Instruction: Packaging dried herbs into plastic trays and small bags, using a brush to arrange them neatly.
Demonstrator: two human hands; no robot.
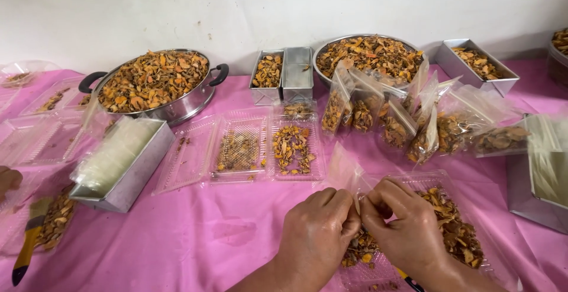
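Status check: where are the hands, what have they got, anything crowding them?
Left hand and right hand together, pinching a small clear bag. Below them, clear tray of dried orange pieces. Filled bags stand behind, apart.

Looking at a plain, off-white plastered wall (284, 8) running across the far side, lightly scuffed and smudged. Spreading below it from left to right, a long table under a bright pink, creased cloth (225, 227). Glowing evenly, soft light without hard shadows.
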